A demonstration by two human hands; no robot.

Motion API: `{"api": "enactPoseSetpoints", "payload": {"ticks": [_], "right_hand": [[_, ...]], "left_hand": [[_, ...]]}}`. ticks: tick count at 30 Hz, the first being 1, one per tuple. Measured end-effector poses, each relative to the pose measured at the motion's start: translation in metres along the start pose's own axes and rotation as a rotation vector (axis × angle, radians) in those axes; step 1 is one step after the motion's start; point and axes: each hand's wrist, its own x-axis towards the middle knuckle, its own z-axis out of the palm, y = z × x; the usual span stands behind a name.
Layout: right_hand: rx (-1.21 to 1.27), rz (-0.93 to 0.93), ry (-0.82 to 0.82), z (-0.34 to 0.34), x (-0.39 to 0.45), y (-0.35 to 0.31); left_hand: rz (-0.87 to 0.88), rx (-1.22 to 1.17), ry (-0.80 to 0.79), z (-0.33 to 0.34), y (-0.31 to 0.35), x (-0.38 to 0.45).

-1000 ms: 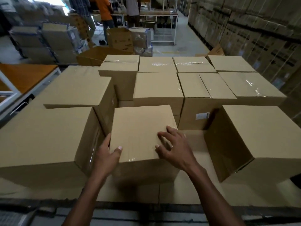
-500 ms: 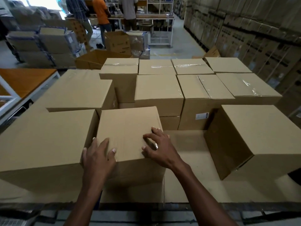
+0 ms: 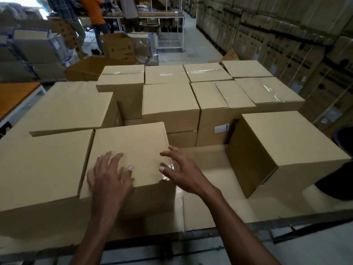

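Note:
A plain brown cardboard box [image 3: 131, 146] stands in front of me, pressed up against a larger box [image 3: 44, 165] on its left. My left hand [image 3: 109, 178] lies flat on the near part of its top, fingers spread. At the box's near right corner, where clear tape shines, my right hand [image 3: 181, 173] hovers with spread, slightly bent fingers; whether the fingertips touch the box is unclear. Neither hand grips anything.
Several sealed cardboard boxes [image 3: 170, 104] fill the pallet behind, and one big box [image 3: 286, 146] stands at the right. Flat cardboard [image 3: 215, 178] lies bare between it and my box. Tall box stacks [image 3: 286, 35] line the right wall. People [image 3: 95, 16] work at the back; an orange table [image 3: 15, 96] is left.
The box slid left until it met the larger box. My left hand went from its left side onto its top; my right hand lifted toward the near right corner.

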Motion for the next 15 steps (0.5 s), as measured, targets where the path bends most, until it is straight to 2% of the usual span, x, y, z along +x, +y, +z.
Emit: {"api": "enactPoseSetpoints", "payload": {"ticks": [3, 8, 11, 15], "right_hand": [[-0.064, 0.041, 0.13, -0.047, -0.01, 0.029], [-0.117, 0.143, 0.355, -0.152, -0.033, 0.079], [-0.174, 0.192, 0.472, -0.216, -0.051, 0.117], [-0.298, 0.331, 0.569, -0.291, -0.067, 0.184]], "left_hand": [[0.136, -0.196, 0.06, 0.015, 0.037, -0.011], [0.271, -0.457, -0.124, 0.064, 0.122, -0.03], [0.274, -0.598, -0.255, 0.096, 0.177, -0.036], [0.195, -0.64, -0.372, 0.149, 0.25, -0.039]]}}
